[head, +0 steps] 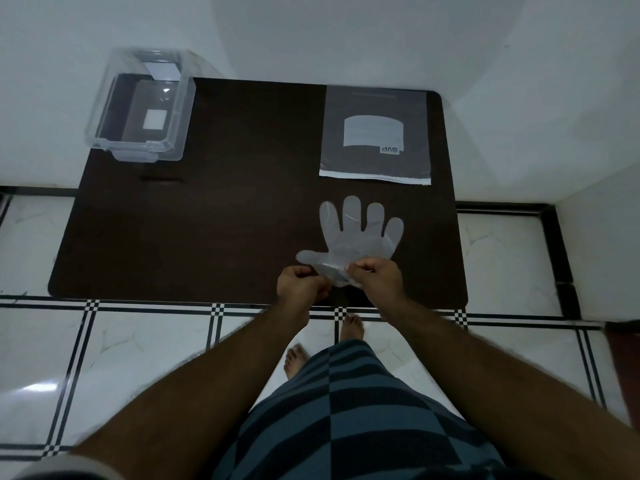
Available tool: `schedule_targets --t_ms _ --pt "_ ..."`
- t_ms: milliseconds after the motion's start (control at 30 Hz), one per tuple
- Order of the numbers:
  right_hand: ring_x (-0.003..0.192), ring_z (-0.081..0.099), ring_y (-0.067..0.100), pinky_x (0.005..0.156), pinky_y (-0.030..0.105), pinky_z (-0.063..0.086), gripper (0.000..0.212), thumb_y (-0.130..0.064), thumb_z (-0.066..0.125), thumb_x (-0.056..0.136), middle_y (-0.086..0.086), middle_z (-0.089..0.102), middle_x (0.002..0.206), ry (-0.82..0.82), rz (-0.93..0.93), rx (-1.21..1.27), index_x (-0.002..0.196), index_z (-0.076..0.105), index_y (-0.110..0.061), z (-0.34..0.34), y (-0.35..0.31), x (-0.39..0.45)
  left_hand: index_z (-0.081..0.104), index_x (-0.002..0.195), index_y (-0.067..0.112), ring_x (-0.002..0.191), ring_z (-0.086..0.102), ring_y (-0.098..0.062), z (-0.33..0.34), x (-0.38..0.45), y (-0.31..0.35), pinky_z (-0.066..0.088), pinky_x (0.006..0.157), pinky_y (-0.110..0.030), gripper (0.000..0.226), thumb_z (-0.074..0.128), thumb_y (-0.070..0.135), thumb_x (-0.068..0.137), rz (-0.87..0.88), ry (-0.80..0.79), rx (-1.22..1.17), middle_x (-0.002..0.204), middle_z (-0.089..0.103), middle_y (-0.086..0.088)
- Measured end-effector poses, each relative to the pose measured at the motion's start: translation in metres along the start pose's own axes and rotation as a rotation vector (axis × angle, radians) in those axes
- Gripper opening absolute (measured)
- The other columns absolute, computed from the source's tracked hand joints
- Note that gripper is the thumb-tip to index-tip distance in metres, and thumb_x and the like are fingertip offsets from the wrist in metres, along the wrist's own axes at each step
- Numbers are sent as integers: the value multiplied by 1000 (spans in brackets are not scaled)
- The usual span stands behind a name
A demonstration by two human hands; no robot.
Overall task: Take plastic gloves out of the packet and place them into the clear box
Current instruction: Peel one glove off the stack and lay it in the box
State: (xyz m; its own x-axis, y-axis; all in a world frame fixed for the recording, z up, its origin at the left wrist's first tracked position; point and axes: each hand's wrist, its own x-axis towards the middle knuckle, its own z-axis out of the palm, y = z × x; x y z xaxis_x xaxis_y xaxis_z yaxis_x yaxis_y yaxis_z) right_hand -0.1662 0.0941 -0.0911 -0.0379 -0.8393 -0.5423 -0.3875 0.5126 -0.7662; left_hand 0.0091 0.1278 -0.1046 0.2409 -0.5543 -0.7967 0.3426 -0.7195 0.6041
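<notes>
A clear plastic glove [356, 233] lies flat on the dark table [214, 223], its fingers pointing away from me. My left hand [302, 285] and my right hand [375, 278] both pinch its crumpled cuff near the table's front edge. The grey glove packet [375, 133] lies flat at the back right, its white open edge facing me. The clear box [138, 105] stands at the back left corner, with only a white label visible inside.
White walls rise behind and to the right of the table. The floor below is white tile with black lines. My bare feet [351, 329] stand just in front of the table's near edge.
</notes>
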Motion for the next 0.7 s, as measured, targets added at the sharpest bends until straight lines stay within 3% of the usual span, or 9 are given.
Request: schedule_targets --t_ms 133,333,400,467,567,700 --pt "96 74 22 85 52 66 8 -24 77 95 2 76 98 111 76 165 93 77 -16 -7 -7 4 62 118 15 89 79 -26 -6 0 2 66 67 -30 47 87 -2 82 60 40 209 110 73 -12" --pt "96 72 15 86 44 66 8 -22 76 96 -6 73 98 232 37 193 91 73 -28 -15 -13 7 60 125 13 89 74 -18 -7 -8 6 61 67 -28 54 89 7 81 200 102 427 102 72 -3" --pt "97 71 14 84 37 65 7 -23 75 97 -7 72 100 229 26 171 93 72 -28 -16 -14 7 57 129 15 101 66 -15 -7 -14 5 53 76 -23 55 88 13 83 394 187 546 112 65 3" --pt "96 70 13 78 30 62 6 -24 75 97 -8 71 99 232 11 169 94 72 -26 -18 -15 6 58 132 14 113 53 -14 -7 -20 5 46 90 -26 48 81 16 89 723 231 742 124 57 3" --pt "91 69 11 78 31 62 7 -24 75 98 -7 71 96 231 0 167 91 72 -25 -19 -15 5 67 126 14 121 57 -22 -1 -20 12 46 101 -36 27 68 18 99 1104 54 1090 131 66 -6" --pt "95 71 12 82 35 63 6 -27 75 97 -5 73 99 229 5 167 92 72 -25 -21 -13 6 70 132 20 134 60 -24 17 -9 22 51 113 -43 31 68 24 101 1101 -241 1428 141 69 -4"
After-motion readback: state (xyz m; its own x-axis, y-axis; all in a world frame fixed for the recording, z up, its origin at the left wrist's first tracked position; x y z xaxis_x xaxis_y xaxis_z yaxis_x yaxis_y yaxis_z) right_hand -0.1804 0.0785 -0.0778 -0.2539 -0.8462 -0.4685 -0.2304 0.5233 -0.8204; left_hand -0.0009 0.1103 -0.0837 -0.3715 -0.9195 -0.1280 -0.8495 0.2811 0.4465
